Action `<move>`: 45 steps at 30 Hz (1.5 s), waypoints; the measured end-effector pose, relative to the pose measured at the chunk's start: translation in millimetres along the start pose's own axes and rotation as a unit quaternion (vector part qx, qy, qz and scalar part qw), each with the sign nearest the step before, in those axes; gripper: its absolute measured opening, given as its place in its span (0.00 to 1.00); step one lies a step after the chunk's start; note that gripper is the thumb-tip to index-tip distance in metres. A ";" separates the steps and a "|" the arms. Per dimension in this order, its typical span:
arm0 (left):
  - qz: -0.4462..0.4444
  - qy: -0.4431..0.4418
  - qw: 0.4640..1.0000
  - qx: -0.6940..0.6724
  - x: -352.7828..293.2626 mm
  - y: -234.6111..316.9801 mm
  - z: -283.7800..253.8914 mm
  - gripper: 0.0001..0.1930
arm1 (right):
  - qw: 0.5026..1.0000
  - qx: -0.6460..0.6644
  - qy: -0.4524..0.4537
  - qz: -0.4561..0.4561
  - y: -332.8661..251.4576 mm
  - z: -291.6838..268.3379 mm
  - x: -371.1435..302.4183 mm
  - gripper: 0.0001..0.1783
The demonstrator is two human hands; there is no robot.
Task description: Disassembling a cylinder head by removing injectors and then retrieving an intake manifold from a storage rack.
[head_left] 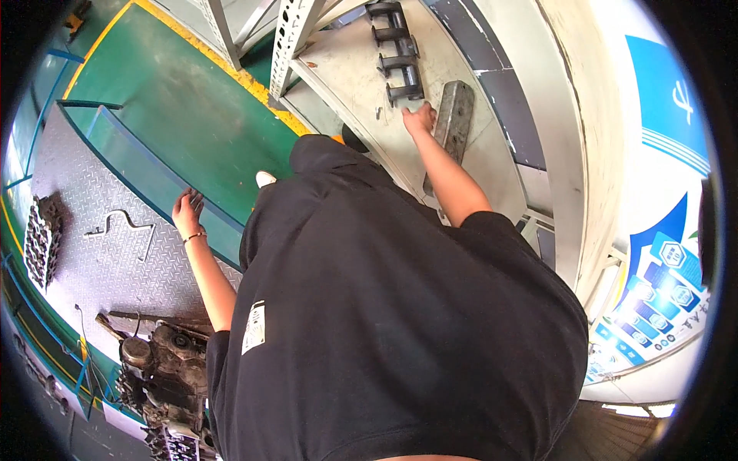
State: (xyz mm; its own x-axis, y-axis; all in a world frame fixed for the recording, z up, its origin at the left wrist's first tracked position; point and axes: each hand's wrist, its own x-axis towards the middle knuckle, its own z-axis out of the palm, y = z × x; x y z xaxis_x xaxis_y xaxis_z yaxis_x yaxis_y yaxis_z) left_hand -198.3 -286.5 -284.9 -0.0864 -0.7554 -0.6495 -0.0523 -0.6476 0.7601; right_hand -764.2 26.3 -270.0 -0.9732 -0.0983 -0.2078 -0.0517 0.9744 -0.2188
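Note:
My right hand (pixel 419 121) reaches over a pale shelf board, its thumb and fingers slightly apart and nothing visible between them. Just beyond its fingertips lies a long black metal part (pixel 401 63) with several curved arms along it; whether they touch, I cannot tell. Beside that hand rests a grey, worn metal bar (pixel 455 115), partly hidden by my forearm. A small pin-like piece (pixel 377 113) lies to the left of the hand. My left hand (pixel 188 211) hovers by the blue edge of a metal-plate table, its fingers loosely bent, apart and holding nothing.
On the tread-plate table (pixel 84 177) lie a bent metal rod (pixel 127 223) and a cylinder-head-like block (pixel 44 238). A dirty engine (pixel 165 361) stands at the lower left. A perforated white post (pixel 290 46) rises at the shelf's left corner. Green floor (pixel 173 100) has a yellow line.

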 end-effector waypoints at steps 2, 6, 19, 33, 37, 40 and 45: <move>-0.003 0.019 1.000 0.006 -1.5 4.1 -2.3 0.17 | 1.000 0.007 -0.009 0.000 -19.0 2.6 17.4 0.47; -0.007 0.051 0.999 -0.019 -21.1 -1.1 -4.0 0.17 | 1.000 0.001 -0.026 -0.003 -51.8 0.8 70.5 0.46; -0.048 0.004 0.897 0.440 -95.4 -170.0 -143.4 0.15 | 0.993 0.067 -0.086 0.045 -16.4 45.7 153.3 0.37; -0.185 0.100 0.975 0.076 -56.7 -138.1 -149.4 0.17 | 0.987 0.019 -0.149 0.052 -11.2 27.9 142.3 0.33; -0.115 0.067 0.979 0.153 -54.4 -115.1 -138.1 0.18 | 0.981 0.030 -0.179 0.066 14.6 33.2 132.7 0.32; -0.187 0.084 0.978 0.043 -49.2 -121.7 -133.6 0.18 | 0.980 0.041 -0.177 0.079 44.1 46.7 134.6 0.30; -0.231 0.056 0.961 0.138 -66.4 -123.9 -101.2 0.19 | 0.927 0.126 -0.353 -0.015 92.0 74.6 163.2 0.26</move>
State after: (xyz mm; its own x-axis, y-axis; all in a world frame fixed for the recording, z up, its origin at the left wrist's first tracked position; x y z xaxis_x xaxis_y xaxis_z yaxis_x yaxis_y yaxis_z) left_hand -85.4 -166.2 -337.6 0.1169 -0.4097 -0.9047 -0.3229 -0.8771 0.3555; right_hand -911.2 84.8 -395.2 -0.5793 -0.3197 -0.7498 0.0637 0.8993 -0.4326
